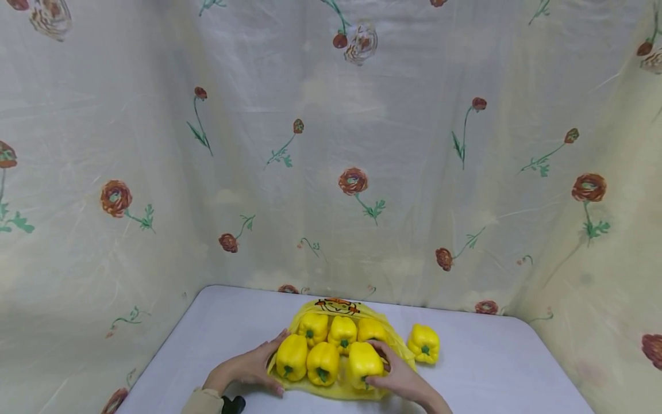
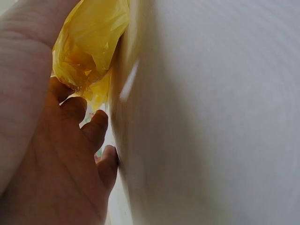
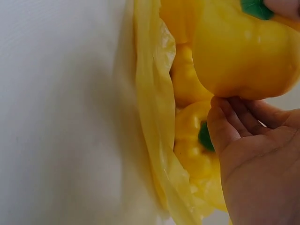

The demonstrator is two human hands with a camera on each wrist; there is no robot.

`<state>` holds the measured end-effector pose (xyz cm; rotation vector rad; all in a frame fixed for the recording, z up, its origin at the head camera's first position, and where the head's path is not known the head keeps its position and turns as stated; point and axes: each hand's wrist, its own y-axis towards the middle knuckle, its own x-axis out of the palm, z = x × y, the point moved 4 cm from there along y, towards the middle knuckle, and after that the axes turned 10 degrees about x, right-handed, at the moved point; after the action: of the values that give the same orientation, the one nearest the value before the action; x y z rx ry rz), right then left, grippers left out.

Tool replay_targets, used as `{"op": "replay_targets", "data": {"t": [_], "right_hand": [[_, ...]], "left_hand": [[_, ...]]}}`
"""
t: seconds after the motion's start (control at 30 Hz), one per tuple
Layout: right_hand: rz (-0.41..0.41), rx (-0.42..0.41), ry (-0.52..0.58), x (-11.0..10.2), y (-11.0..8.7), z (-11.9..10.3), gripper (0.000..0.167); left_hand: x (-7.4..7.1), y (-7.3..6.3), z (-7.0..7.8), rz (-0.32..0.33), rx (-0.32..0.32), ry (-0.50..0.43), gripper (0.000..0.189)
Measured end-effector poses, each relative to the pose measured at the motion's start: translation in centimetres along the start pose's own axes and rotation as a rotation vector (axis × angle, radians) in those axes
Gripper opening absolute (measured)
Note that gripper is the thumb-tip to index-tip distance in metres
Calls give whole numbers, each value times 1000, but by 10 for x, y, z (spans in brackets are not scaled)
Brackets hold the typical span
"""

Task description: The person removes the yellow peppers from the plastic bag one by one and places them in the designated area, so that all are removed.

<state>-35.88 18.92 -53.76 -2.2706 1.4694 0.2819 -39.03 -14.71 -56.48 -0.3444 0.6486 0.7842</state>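
My right hand grips a yellow bell pepper, thumb near its green stem and fingers at its other end. In the right wrist view this bell pepper is above the others. Several more yellow bell peppers lie stem-forward in two rows in a yellow plastic bag, its printed top edge behind them. At the bag's left side is my left hand, fingers spread along its edge. The left wrist view shows the fingertips against the crumpled plastic bag, the peppers hidden there.
One loose yellow bell pepper stands on the white table, right of the bag. A flower-patterned curtain hangs behind the table and along both sides. Near the front edge, a black strap is on the left wrist.
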Motion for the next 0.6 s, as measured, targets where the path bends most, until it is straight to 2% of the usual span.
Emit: {"op": "replay_targets", "data": {"t": [0.23,0.6], "right_hand": [[17,-15,6,-4,-7,-6,81],[25,9,27,-15,-10,-6,81]], "left_hand": [[0,0,0,-1,-4,-2,121],[0,0,-2,0,-14,-5,121]]}}
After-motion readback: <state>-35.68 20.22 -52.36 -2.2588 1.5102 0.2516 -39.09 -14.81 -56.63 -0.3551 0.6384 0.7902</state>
